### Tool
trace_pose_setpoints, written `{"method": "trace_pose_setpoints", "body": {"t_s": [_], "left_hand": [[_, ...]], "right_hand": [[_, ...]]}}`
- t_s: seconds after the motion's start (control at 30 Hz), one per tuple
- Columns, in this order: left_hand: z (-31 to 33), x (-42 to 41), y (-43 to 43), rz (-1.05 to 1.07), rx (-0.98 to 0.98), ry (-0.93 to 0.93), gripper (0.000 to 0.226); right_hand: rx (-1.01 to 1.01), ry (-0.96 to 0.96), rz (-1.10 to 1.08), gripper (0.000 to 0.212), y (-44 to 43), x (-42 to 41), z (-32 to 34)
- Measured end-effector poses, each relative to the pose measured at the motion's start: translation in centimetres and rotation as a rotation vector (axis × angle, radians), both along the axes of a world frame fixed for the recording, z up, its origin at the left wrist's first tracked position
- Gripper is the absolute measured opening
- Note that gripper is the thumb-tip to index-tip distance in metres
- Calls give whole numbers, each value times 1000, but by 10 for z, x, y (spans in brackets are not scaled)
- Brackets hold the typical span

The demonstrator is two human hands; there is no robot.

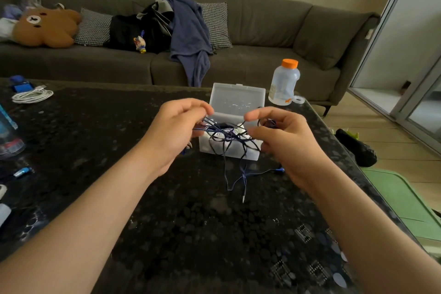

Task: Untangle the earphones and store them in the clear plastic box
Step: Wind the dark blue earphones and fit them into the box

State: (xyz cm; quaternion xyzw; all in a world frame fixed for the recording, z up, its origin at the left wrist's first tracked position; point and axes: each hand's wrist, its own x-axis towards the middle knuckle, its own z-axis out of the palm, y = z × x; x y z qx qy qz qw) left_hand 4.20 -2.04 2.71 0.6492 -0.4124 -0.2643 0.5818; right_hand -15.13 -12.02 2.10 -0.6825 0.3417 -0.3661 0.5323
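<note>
Centrally, earphones (pixel 224 137) between left hand (pixel 176 131), right hand (pixel 286 141)

Tangled blue earphones (pixel 224 137) over open clear box (pixel 235 112).

A home living room is shown: behind the dark coffee table (pixel 95 138) a grey sofa (pixel 262 31) is strewn with cushions, clothes and a bear plush (pixel 45 26).
</note>
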Motion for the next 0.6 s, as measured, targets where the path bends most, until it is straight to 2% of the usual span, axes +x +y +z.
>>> {"method": "trace_pose_setpoints", "body": {"t_s": [0.1,0.17,0.2,0.27,0.33,0.47,0.53,0.6], "left_hand": [[-1,1,-3,93,-87,209,25],[2,0,-5,138,-126,394,21],[4,0,-6,163,-131,464,20],[5,1,-7,189,-127,572,15],[4,2,-8,179,-106,629,15],[3,2,-8,37,-110,668,20],[4,2,-6,-66,-125,686,22],[5,1,-4,-152,-124,702,28]], "right_hand": [[-118,173,0,37,2,-1,0],[-198,304,25,33,0,1,-3],[-275,409,23,33,-1,2,-7],[-414,639,-33,53,-2,3,-14],[-524,791,-125,53,2,6,-16],[-570,817,-108,59,11,11,-14],[-519,804,-9,47,11,10,-14],[-384,706,143,31,12,9,-13]]}}
